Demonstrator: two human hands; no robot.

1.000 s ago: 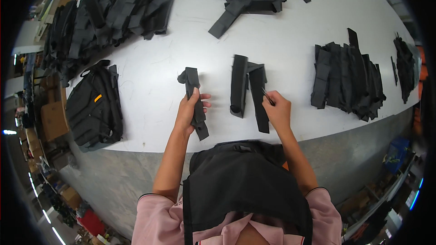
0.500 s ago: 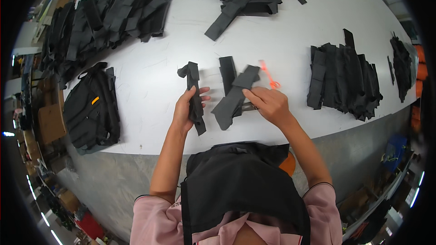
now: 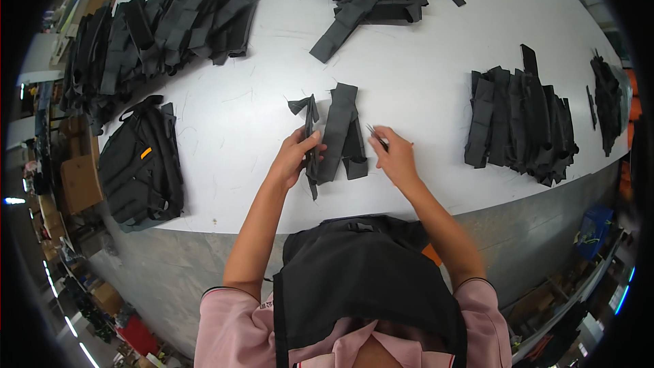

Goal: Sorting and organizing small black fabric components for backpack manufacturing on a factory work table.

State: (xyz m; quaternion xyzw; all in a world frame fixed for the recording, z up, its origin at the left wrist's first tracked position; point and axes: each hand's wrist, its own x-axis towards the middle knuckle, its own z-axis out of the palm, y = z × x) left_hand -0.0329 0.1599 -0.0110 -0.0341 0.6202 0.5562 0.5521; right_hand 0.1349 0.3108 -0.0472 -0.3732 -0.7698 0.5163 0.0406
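My left hand [image 3: 297, 157] is closed around a folded black fabric strip [image 3: 310, 119], held edge-on above the white table [image 3: 231, 136]. Just right of it, two more black fabric strips [image 3: 338, 126] lie crossed, one partly over the other. My left fingertips come close to the upper strip; whether they touch it I cannot tell. Farther right, my right hand [image 3: 396, 157] grips a pair of thread snips [image 3: 376, 136], with the thin pointed tips showing toward the strips and the rest hidden in the palm.
A black backpack [image 3: 142, 170] with an orange tab lies at the left edge. Black fabric strips are heaped at far left [image 3: 170, 27], at the far middle [image 3: 375, 0], and at right [image 3: 518, 119]. Another dark bundle [image 3: 603, 105] sits at far right. Loose threads dot the tabletop.
My right hand has let go of a fabric strip, which now lies beside the other, and has drawn back slightly. My left hand shifted right. The orange item near the right hand is no longer visible.
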